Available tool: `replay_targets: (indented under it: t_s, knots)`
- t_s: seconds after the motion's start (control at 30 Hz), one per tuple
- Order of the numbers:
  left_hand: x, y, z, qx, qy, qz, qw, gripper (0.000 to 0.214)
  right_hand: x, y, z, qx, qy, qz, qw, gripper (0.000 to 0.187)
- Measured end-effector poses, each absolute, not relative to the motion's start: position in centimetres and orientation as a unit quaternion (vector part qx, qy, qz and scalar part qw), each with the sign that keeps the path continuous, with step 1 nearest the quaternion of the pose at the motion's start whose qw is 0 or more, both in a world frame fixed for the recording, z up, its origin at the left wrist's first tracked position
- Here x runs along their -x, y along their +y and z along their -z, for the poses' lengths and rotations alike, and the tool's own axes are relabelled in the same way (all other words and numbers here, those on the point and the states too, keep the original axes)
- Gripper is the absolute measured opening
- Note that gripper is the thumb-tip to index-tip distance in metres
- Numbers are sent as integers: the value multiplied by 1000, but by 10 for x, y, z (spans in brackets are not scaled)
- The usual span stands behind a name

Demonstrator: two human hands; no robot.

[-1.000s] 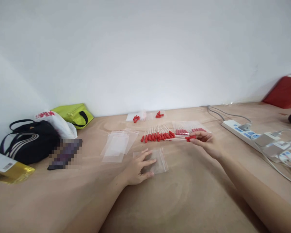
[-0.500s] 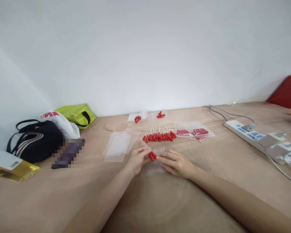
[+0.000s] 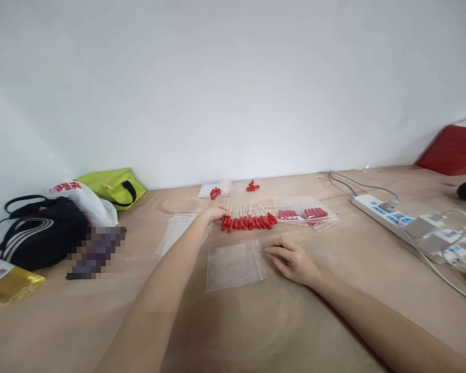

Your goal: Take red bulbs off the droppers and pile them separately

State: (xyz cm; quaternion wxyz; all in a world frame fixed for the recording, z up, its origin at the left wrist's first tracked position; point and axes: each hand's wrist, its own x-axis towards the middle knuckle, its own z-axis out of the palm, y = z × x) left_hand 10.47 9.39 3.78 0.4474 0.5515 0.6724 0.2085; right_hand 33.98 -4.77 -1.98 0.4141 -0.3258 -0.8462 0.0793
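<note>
My left hand (image 3: 217, 212) reaches to the left end of a row of thin pale sticks with red bulbous ends (image 3: 250, 221). Its fingers are closed at the outermost sticks, and the fingertips are partly hidden. A clear zip bag (image 3: 235, 267) lies flat in front of me with nothing visible inside. Just right of its zip edge, my right hand (image 3: 293, 261) rests on the table, fingers loosely bent and apart, holding nothing. Under my left forearm lies a stack of clear bags (image 3: 174, 230), partly covered.
Filled zip bags of red-ended sticks (image 3: 314, 213) lie right of the row. Small red pieces (image 3: 252, 185) lie on bags near the wall. A power strip (image 3: 384, 212) with plugs and cables stands right. A black bag (image 3: 50, 233) and a lime-green pouch (image 3: 112, 187) sit left.
My left hand has moved from above the bag, where it held red-ended sticks, forward and left to the row. My right hand has let go of the bag, which now lies flat.
</note>
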Motion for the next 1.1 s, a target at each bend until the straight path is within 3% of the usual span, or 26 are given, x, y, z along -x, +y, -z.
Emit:
replay_targets:
  t_s: [0.37, 0.83, 1.1]
  knots:
    - [-91, 92, -31, -591, 746, -164, 257, 19, -341, -45, 24, 330, -844, -95, 412, 21]
    - [-104, 74, -26, -537, 717, -198, 398, 18, -341, -42, 27, 322, -849, -93, 407, 20]
    - [-91, 68, -25, -560, 722, -229, 337, 15, -341, -42, 28, 326, -851, -116, 396, 20]
